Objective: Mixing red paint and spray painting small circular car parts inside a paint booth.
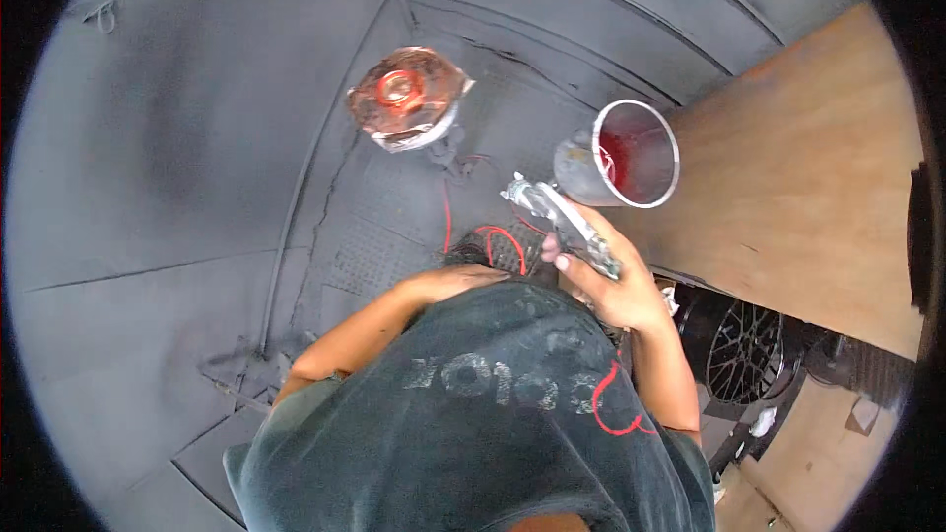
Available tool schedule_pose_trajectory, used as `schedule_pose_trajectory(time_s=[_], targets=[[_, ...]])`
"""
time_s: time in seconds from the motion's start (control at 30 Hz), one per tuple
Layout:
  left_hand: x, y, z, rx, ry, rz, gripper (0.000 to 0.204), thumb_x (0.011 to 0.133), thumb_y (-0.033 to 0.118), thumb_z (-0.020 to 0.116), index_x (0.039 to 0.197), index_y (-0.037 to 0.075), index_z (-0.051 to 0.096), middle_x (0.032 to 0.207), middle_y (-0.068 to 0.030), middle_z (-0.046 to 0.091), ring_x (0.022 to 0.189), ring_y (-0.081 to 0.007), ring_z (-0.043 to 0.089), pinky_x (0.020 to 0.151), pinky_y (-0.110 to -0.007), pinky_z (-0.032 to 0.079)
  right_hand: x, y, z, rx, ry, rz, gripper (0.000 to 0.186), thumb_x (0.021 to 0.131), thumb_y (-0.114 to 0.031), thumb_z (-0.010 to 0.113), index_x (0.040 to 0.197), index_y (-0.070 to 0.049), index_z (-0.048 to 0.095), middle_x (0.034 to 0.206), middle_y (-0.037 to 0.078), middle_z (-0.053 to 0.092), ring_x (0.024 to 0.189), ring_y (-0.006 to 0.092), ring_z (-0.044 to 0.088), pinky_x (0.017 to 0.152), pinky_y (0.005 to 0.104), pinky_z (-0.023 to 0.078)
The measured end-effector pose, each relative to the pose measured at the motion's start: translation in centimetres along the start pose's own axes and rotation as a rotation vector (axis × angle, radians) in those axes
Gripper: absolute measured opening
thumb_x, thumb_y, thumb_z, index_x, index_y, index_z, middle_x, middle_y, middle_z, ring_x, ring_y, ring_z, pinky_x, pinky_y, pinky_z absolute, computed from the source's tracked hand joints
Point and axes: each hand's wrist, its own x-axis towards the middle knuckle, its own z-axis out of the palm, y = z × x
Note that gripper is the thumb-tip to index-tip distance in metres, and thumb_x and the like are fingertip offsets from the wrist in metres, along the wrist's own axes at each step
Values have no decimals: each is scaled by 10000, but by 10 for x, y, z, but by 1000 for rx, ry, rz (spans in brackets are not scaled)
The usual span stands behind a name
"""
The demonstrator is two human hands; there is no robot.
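My right hand (616, 291) grips a metal spray gun (562, 222) whose open cup (636, 153) holds red paint. The gun's nozzle points left, toward a glossy red round part (402, 91) that sits on a masked stand (419, 133) a short way off. My left hand (448, 283) lies against the front of my dark shirt, its fingers hidden by the cloth. A thin red hose (493, 233) loops on the floor below the gun.
Grey overspray-coated walls and floor (177, 187) surround me. A brown board (818, 197) leans at the right. Below it stand a black spoked wheel rim (741, 353) and other dark parts. A floor grate (370, 256) lies ahead of me.
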Motion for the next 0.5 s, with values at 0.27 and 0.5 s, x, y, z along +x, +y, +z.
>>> schedule_pose_trajectory(time_s=[0.27, 0.5], targets=[[26, 202, 33, 604, 652, 578, 297, 781, 183, 754, 1027, 46, 658, 964, -101, 639, 873, -286, 638, 760, -374, 517, -31, 31, -27, -502, 137, -353, 622, 791, -4, 642, 1383, -7, 452, 1213, 148, 611, 1131, 251, 583, 998, 368, 430], [67, 211, 72, 691, 771, 645, 234, 670, 105, 709, 889, 91, 629, 862, -53, 535, 799, -268, 580, 677, -381, 492, -81, 43, -50, -585, 165, -356, 526, 764, -39, 636, 1273, 7, 512, 1175, 196, 602, 1112, 338, 579, 973, 400, 428]])
